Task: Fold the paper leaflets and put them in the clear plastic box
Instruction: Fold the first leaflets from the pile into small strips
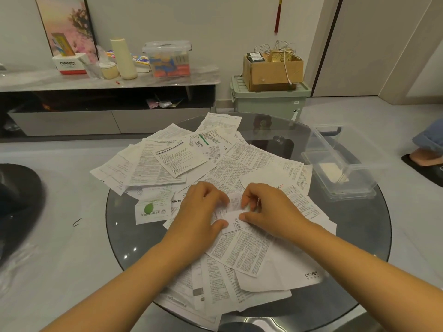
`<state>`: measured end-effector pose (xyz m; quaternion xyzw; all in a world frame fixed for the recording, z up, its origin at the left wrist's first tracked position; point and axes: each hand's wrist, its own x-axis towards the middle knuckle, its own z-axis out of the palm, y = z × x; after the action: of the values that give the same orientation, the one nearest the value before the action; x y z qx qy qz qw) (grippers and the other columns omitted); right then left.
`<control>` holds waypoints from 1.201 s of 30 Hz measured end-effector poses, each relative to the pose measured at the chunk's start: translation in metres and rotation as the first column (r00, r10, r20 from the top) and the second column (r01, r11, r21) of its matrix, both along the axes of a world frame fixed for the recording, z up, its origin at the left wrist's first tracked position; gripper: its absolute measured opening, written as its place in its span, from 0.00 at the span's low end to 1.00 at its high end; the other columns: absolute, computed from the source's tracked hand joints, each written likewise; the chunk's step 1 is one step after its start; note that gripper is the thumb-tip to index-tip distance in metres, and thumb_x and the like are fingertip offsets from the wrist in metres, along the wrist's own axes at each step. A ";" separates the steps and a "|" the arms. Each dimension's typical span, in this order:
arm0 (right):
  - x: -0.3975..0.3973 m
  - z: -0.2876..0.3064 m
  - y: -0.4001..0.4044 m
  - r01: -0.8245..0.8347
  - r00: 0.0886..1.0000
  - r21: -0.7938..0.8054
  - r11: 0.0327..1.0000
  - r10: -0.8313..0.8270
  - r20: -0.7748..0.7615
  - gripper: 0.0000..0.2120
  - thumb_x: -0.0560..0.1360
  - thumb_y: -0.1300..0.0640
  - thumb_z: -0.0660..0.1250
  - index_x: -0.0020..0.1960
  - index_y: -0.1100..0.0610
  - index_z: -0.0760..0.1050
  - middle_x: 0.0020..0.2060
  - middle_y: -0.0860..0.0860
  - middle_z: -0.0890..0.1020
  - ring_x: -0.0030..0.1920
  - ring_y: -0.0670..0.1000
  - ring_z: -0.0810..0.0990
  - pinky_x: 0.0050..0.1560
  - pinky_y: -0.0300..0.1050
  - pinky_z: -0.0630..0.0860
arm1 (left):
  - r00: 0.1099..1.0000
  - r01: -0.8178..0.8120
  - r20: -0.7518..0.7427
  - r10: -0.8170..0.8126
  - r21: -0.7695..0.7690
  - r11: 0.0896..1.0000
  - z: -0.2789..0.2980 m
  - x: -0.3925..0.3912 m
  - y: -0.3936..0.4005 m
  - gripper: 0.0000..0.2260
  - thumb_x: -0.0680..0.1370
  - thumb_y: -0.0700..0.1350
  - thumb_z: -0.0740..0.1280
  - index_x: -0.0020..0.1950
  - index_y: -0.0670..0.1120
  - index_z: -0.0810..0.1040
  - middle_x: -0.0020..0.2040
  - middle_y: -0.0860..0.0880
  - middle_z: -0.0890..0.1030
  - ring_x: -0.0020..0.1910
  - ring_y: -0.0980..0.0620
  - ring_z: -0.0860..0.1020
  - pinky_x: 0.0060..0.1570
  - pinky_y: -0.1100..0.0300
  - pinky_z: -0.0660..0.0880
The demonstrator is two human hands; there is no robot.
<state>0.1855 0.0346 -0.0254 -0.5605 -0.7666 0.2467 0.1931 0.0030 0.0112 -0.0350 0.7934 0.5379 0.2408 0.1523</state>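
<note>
Round glass table, pale tile floor, grey TV cabinet along wall. Left hand and right hand both pinch a small folded leaflet atop scattered leaflets; clear plastic box at table's right edge.

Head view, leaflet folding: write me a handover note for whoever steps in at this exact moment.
Left hand and right hand both pinch one small leaflet, mid-fold, above the pile.
Unfolded leaflets lie spread over the round glass table.
The clear plastic box sits open at the table's right edge, with what looks like a pale folded sheet or two inside.
Left: finish this fold, drop it in the box, then work through nearly the whole pile.
</note>
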 end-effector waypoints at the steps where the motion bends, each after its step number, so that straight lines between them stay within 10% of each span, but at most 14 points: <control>1: 0.000 0.000 0.000 -0.054 0.998 0.038 0.998 0.052 0.046 0.07 0.71 0.55 0.72 0.46 0.49 0.76 0.40 0.41 0.72 0.39 0.40 0.68 0.43 0.37 0.66 | 0.998 0.026 -0.053 -0.025 0.022 0.999 0.000 0.000 0.000 0.13 0.74 0.47 0.71 0.57 0.53 0.76 0.52 0.60 0.66 0.57 0.57 0.66 0.54 0.69 0.57; 7: 0.008 0.004 0.001 -0.275 0.948 0.038 0.961 0.264 0.177 0.18 0.71 0.44 0.69 0.59 0.49 0.77 0.54 0.41 0.76 0.54 0.42 0.66 0.56 0.38 0.68 | 0.986 0.113 -0.124 -0.112 -0.001 0.994 -0.003 -0.004 0.001 0.24 0.70 0.69 0.62 0.58 0.55 0.76 0.51 0.63 0.71 0.54 0.64 0.68 0.57 0.66 0.54; 17: 0.003 0.004 0.003 -0.134 0.990 0.080 0.988 0.130 0.050 0.09 0.77 0.46 0.63 0.52 0.47 0.78 0.40 0.45 0.80 0.41 0.42 0.74 0.42 0.39 0.71 | 0.992 -0.007 0.125 0.021 -0.111 0.994 0.008 -0.004 0.004 0.08 0.78 0.51 0.64 0.46 0.52 0.82 0.40 0.56 0.81 0.40 0.60 0.77 0.43 0.63 0.74; 28: -0.012 -0.009 0.011 0.020 0.997 0.071 0.997 -0.015 -0.076 0.12 0.74 0.53 0.69 0.57 0.48 0.76 0.39 0.44 0.76 0.40 0.44 0.74 0.46 0.42 0.75 | 0.982 -0.134 0.119 0.147 -0.112 0.985 -0.003 -0.002 0.017 0.13 0.76 0.44 0.69 0.60 0.51 0.76 0.47 0.53 0.75 0.41 0.61 0.72 0.43 0.76 0.66; 36: -0.015 -0.015 0.011 -0.093 0.980 0.193 0.977 0.055 0.192 0.17 0.79 0.51 0.60 0.66 0.52 0.73 0.55 0.48 0.73 0.58 0.48 0.66 0.57 0.42 0.68 | 0.998 -0.059 -0.009 0.059 0.006 0.998 -0.009 0.001 0.019 0.12 0.78 0.43 0.66 0.60 0.46 0.79 0.55 0.52 0.72 0.55 0.59 0.65 0.51 0.75 0.58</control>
<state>0.1706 0.0452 -0.0403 -0.5296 -0.8227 0.1218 0.1670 0.0035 0.0299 -0.0441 0.7787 0.5610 0.2434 0.1403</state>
